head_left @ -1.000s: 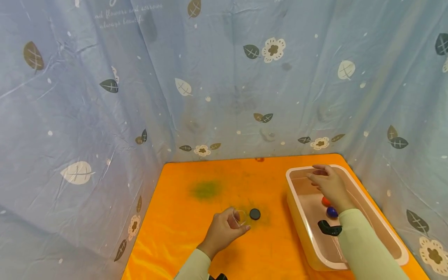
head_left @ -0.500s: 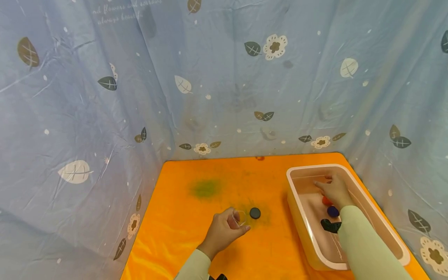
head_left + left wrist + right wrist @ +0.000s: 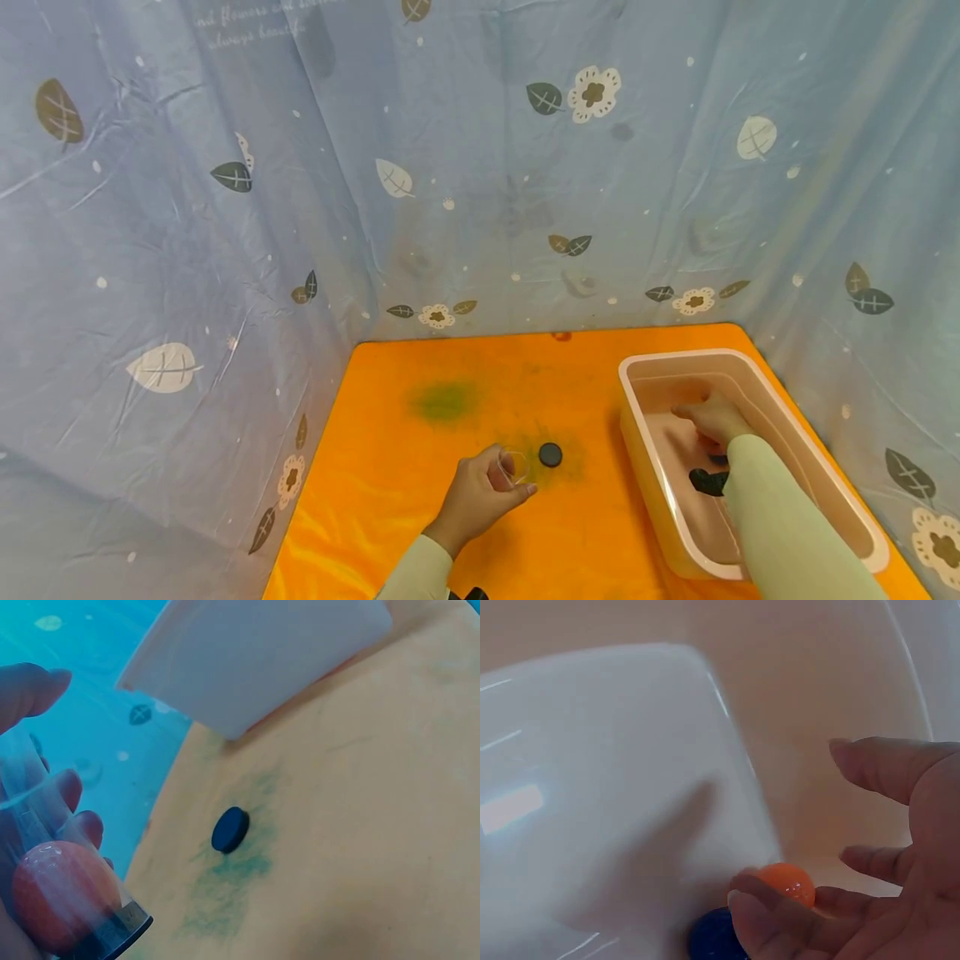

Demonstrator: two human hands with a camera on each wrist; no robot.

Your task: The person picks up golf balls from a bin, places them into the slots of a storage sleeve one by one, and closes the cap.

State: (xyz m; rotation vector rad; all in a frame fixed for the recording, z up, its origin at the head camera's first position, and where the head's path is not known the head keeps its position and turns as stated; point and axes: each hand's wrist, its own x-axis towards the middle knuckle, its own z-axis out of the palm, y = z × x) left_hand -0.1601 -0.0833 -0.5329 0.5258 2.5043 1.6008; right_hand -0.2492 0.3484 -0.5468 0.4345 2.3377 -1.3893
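Observation:
My left hand [image 3: 476, 497] holds a clear tube [image 3: 30, 787] above the table. In the left wrist view an orange-red ball [image 3: 64, 896] lies at the tube's dark bottom end. My right hand [image 3: 716, 419] is down inside the pale pink bin [image 3: 780, 379], fingers spread. The right wrist view has an orange ball [image 3: 789, 883] and a dark blue ball [image 3: 716, 937] on the bin floor, partly behind the fingertips. Whether the fingers touch them I cannot tell. A black round disc [image 3: 550, 454] lies on the table near my left hand.
An orange cloth [image 3: 390, 375] covers the table and bears a green stain [image 3: 442, 402]. The bin stands at the table's right side. A blue patterned curtain [image 3: 480, 167] hangs behind and on both sides.
My right hand has gone from above the bin down into it, over the balls, which are now mostly hidden in the head view. My left hand has kept its hold on the tube.

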